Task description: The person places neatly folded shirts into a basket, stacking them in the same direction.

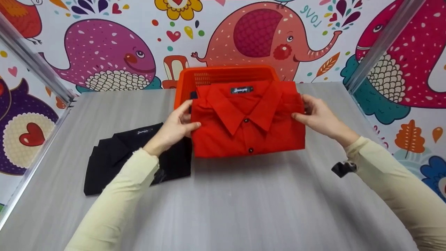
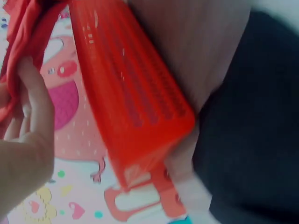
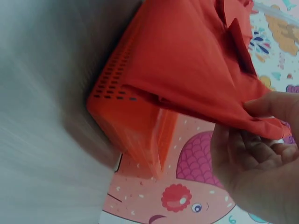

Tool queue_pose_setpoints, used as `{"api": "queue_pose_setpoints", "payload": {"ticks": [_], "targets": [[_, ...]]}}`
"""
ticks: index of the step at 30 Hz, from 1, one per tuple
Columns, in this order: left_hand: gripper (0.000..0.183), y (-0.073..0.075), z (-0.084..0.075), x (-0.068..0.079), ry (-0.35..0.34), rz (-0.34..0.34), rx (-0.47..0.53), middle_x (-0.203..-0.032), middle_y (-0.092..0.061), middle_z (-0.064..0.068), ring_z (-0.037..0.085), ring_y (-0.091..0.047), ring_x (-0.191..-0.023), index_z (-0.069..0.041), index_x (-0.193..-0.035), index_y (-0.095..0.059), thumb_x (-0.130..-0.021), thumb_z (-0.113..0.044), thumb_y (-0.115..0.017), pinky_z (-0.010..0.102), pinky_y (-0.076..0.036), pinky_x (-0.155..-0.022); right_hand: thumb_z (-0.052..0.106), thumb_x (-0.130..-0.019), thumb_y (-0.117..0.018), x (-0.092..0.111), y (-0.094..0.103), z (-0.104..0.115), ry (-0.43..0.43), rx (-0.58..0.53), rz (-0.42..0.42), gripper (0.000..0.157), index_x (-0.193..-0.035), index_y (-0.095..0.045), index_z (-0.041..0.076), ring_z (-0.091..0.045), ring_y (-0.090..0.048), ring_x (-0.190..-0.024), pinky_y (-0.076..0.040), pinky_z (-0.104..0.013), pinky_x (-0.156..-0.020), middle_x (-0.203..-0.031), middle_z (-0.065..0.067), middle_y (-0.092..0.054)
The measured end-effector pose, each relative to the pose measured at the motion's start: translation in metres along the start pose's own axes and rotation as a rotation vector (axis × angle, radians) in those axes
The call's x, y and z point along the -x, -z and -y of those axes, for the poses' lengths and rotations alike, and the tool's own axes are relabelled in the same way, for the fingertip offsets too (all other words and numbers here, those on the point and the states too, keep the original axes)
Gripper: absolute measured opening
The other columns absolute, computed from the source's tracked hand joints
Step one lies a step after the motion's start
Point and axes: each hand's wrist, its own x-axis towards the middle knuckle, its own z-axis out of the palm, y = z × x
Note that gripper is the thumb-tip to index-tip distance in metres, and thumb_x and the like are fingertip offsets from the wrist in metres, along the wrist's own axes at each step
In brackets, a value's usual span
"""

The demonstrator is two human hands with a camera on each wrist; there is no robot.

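Note:
A folded red collared shirt (image 1: 223,139) with dark buttons and a black neck label is held up in front of an orange basket (image 1: 228,70), covering much of it. My left hand (image 1: 175,126) pinches the shirt's left edge, thumb on the front. On the opposite edge, my right hand (image 1: 318,116) grips the cloth between thumb and fingers. In the right wrist view the shirt's lower fold (image 3: 182,88) overlaps the basket (image 3: 126,121). A folded black shirt (image 1: 111,146) lies on the table beneath my left forearm.
The grey table (image 1: 244,209) runs back to a wall printed with cartoon animals (image 1: 258,38). A bit of dark fabric (image 1: 195,94) shows at the basket's left side. A small black object (image 1: 344,169) hangs at my right sleeve. Metal posts (image 1: 381,45) stand at the corners.

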Motion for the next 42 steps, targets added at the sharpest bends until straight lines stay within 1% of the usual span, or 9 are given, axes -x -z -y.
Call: {"api": "queue_pose_setpoints", "payload": {"ticks": [4,6,12,18,23,26,31,37,42], "targets": [[0.071,0.012,-0.011,-0.016,0.014,-0.023,-0.102,-0.140,-0.040,0.020,0.031,-0.049,-0.111,-0.008,-0.152,-0.027,-0.090,0.004,-0.060,0.029,-0.055,-0.068,0.008,-0.093,-0.061,-0.017,0.005,0.004,-0.009,0.010,-0.017,0.039,-0.129,-0.050,-0.003,-0.026,-0.057,-0.099,-0.049,-0.023,-0.081,-0.120,-0.017,-0.059],[0.072,0.017,-0.016,-0.023,0.024,-0.040,-0.152,-0.142,-0.037,0.021,0.029,-0.049,-0.108,-0.008,-0.153,-0.025,-0.091,0.002,-0.060,0.027,-0.054,-0.068,0.008,-0.093,-0.061,-0.026,0.006,0.007,-0.021,0.011,-0.026,0.039,-0.130,-0.050,-0.002,-0.027,-0.056,-0.101,-0.050,-0.027,-0.083,-0.121,-0.017,-0.058],[0.072,0.030,-0.026,-0.048,0.008,-0.082,-0.237,-0.123,-0.050,0.023,0.017,-0.050,-0.060,-0.010,-0.153,-0.026,-0.091,0.002,-0.060,0.026,-0.050,-0.058,0.009,-0.094,-0.060,-0.055,0.009,0.016,-0.083,0.018,-0.032,0.042,-0.133,-0.047,0.001,-0.026,-0.054,-0.106,-0.047,-0.041,-0.093,-0.124,-0.015,-0.056],[0.071,0.036,-0.036,-0.069,-0.042,-0.127,-0.319,-0.133,-0.049,0.021,0.019,-0.052,-0.087,-0.011,-0.153,-0.027,-0.092,0.000,-0.060,0.024,-0.048,-0.066,0.009,-0.094,-0.058,-0.083,0.012,0.024,-0.111,0.113,-0.098,0.036,-0.127,-0.049,-0.002,-0.027,-0.055,-0.100,-0.047,-0.042,-0.093,-0.116,-0.018,-0.058],[0.066,0.039,-0.041,-0.082,-0.093,-0.151,-0.365,-0.129,-0.049,0.019,0.023,-0.051,-0.087,-0.012,-0.150,-0.034,-0.091,0.005,-0.058,0.028,-0.046,-0.074,0.007,-0.092,-0.057,-0.101,0.011,0.024,-0.106,0.210,-0.147,0.032,-0.120,-0.051,-0.005,-0.028,-0.053,-0.095,-0.047,-0.040,-0.086,-0.108,-0.019,-0.057],[0.063,0.043,-0.038,-0.087,-0.105,-0.161,-0.363,-0.123,-0.053,0.017,0.025,-0.053,-0.097,-0.014,-0.145,-0.039,-0.090,0.010,-0.057,0.035,-0.047,-0.085,0.007,-0.091,-0.057,-0.109,0.007,0.023,-0.095,0.264,-0.150,0.027,-0.114,-0.052,-0.007,-0.030,-0.051,-0.091,-0.045,-0.041,-0.081,-0.103,-0.020,-0.056],[0.065,0.046,-0.030,-0.091,-0.082,-0.186,-0.359,-0.136,-0.048,0.017,0.029,-0.050,-0.112,-0.013,-0.145,-0.039,-0.088,0.014,-0.056,0.044,-0.042,-0.100,0.006,-0.092,-0.058,-0.118,-0.001,0.019,-0.112,0.253,-0.123,0.030,-0.118,-0.051,-0.008,-0.033,-0.052,-0.095,-0.046,-0.044,-0.087,-0.109,-0.022,-0.056],[0.072,0.045,-0.020,-0.091,0.006,-0.148,-0.467,-0.106,-0.053,0.020,0.028,-0.049,-0.091,-0.017,-0.151,-0.031,-0.089,0.007,-0.058,0.040,-0.046,-0.087,0.001,-0.091,-0.056,-0.117,-0.008,0.007,-0.156,0.204,-0.122,0.029,-0.118,-0.050,-0.008,-0.035,-0.051,-0.100,-0.046,-0.046,-0.092,-0.111,-0.024,-0.055],[0.069,0.054,-0.009,-0.084,0.072,-0.055,-0.515,-0.113,-0.057,0.023,0.032,-0.055,-0.104,-0.016,-0.151,-0.030,-0.090,0.007,-0.055,0.043,-0.048,-0.087,0.000,-0.090,-0.056,-0.108,-0.009,-0.005,-0.202,0.190,-0.067,0.025,-0.114,-0.048,-0.007,-0.035,-0.050,-0.103,-0.047,-0.046,-0.092,-0.111,-0.023,-0.053]]}}
